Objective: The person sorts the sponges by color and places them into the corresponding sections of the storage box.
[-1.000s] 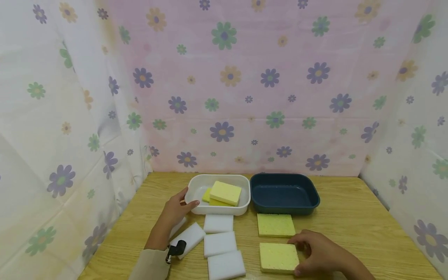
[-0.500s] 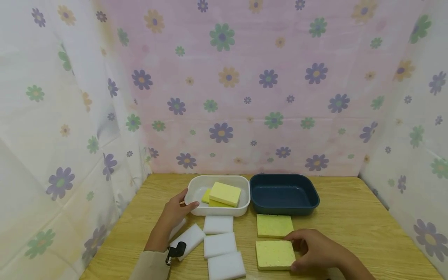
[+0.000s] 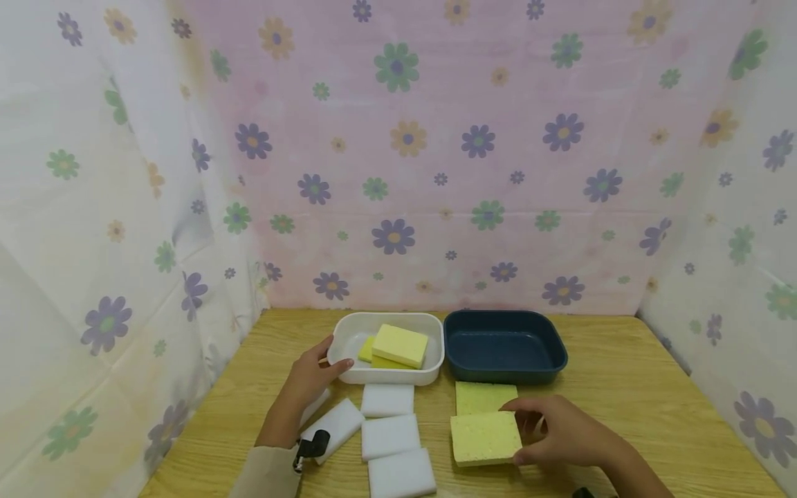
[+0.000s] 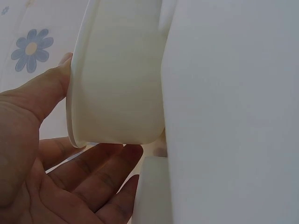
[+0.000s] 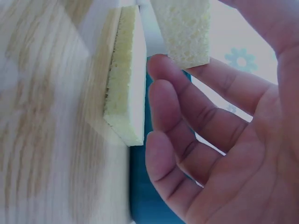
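Note:
My right hand (image 3: pixel 557 432) pinches a pale yellow sponge (image 3: pixel 486 439) by its right edge, thumb at the near corner and fingers at the far one. In the right wrist view the held sponge (image 5: pixel 184 32) is up off the wooden table, beside a second yellow sponge (image 5: pixel 126 79) lying flat. In the head view it overlaps that second sponge (image 3: pixel 486 395). My left hand (image 3: pixel 311 370) holds the left end of a white plastic tub (image 3: pixel 389 375), its thumb over the rim (image 4: pixel 74 107). Inside the tub a pale yellow sponge (image 3: pixel 400 344) lies on brighter yellow pieces (image 3: pixel 367 349).
A dark blue tub (image 3: pixel 506 373) stands right beside the white one. In front of the white tub lie several white sponge blocks (image 3: pixel 391 437), some angled (image 3: pixel 336 427) near my left forearm. A flower-print cloth (image 3: pixel 398 173) surrounds the table (image 3: pixel 629 387).
My right hand has raised the yellow sponge and moved it slightly left and away from me, so it now overlaps the sponge behind. My left hand stays at the white tub.

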The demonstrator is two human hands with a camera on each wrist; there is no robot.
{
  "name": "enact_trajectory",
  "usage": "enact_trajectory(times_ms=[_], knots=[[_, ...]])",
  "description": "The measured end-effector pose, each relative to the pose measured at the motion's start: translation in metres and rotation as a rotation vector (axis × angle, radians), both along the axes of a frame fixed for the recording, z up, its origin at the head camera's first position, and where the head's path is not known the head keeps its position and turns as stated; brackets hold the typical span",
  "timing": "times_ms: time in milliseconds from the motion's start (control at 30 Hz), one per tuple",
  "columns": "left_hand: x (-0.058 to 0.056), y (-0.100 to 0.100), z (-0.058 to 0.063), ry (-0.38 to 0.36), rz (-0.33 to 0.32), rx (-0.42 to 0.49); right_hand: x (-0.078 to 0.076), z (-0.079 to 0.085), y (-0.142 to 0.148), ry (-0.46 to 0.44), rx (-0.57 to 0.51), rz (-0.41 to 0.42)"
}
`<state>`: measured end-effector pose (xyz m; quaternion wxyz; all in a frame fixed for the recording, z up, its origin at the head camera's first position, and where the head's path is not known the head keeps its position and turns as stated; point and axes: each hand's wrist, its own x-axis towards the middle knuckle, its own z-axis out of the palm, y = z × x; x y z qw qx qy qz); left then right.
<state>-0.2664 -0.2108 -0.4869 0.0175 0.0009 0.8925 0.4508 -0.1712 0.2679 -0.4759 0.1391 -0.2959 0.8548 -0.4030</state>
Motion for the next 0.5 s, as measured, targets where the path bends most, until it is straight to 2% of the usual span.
enact_trajectory(times_ms=[267, 500], knots=[[0.000, -0.001, 0.001, -0.002, 0.000, 0.001, 0.000, 0.013, -0.004, 0.057, 0.039, -0.075], [0.001, -0.002, -0.001, 0.002, -0.008, 0.011, -0.007, 0.023, -0.009, 0.109, 0.032, -0.134]])
